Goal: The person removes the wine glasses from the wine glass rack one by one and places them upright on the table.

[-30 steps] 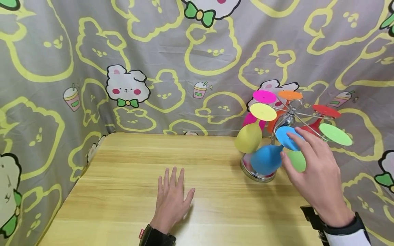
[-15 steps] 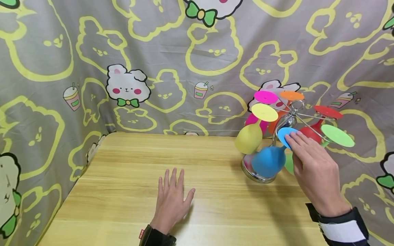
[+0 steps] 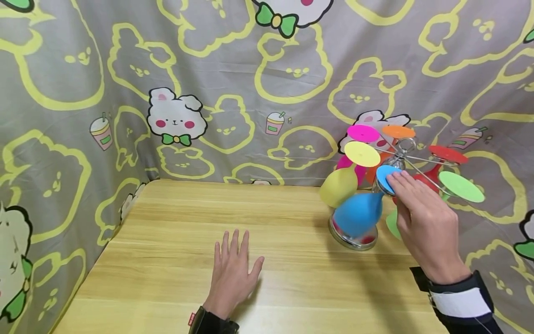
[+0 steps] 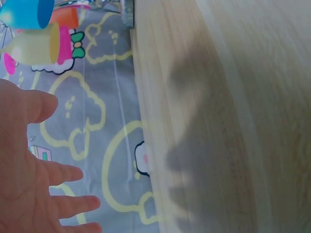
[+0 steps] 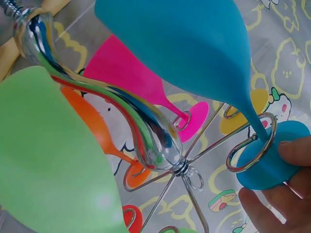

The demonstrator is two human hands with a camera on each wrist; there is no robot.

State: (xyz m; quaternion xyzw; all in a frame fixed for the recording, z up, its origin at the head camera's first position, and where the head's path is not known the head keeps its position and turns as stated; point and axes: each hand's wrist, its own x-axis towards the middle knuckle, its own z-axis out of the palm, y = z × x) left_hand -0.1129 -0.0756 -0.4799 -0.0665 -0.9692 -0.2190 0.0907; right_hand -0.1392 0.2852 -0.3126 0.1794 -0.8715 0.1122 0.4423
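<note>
My right hand (image 3: 429, 227) pinches the round foot of a blue plastic goblet (image 3: 358, 214) between thumb and fingers. That goblet hangs bowl-down and tilted at a chrome glass rack (image 5: 146, 116). In the right wrist view its stem lies within a curled wire hook (image 5: 268, 141). Around the rack hang other goblets: yellow (image 3: 339, 186), pink (image 5: 129, 73), orange (image 5: 90, 119), green (image 5: 53, 155) and red (image 3: 448, 154). My left hand (image 3: 233, 273) is palm-down above the table with straight, spread fingers and holds nothing.
The rack's round chrome base (image 3: 349, 244) stands on the wooden table (image 3: 175, 218) at the right. A grey patterned curtain (image 3: 233, 60) hangs behind the table and along its sides. The wire arms spread outward near my right hand.
My right hand has gone from reaching over the blue goblet's foot to pinching it. The goblet has tilted, its bowl swinging a little left. The left hand has stayed where it was.
</note>
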